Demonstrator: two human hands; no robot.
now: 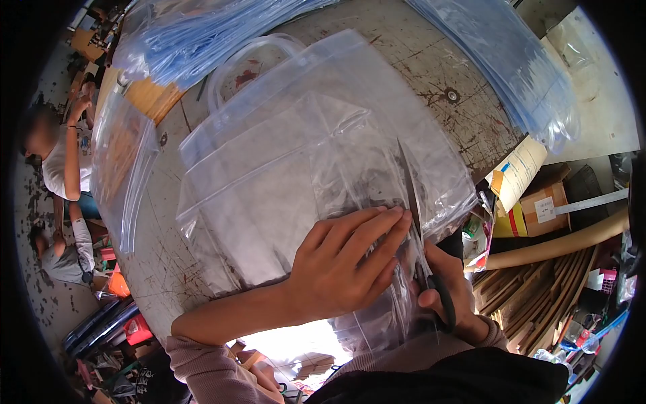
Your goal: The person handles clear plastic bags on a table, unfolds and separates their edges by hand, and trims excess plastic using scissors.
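A clear plastic bag (269,182) with a looped handle lies on the worn table, its lower part hanging over the near edge. My left hand (353,259) presses on the plastic near that edge, fingers bent and close together, with gathered film beneath them. Just to its right, my right hand (447,289) is wrapped round the black handles of the scissors (412,188). Their long blades point away from me and lie along the plastic beside my left fingertips. How far apart the blades are is hard to tell.
Stacks of bluish plastic (202,40) and more plastic sheets (511,67) lie at the far side. Folded clear plastic (121,161) hangs near the left edge. Cardboard boxes (538,209) and brown strips (538,296) stand right. Two other people (64,158) are at the left.
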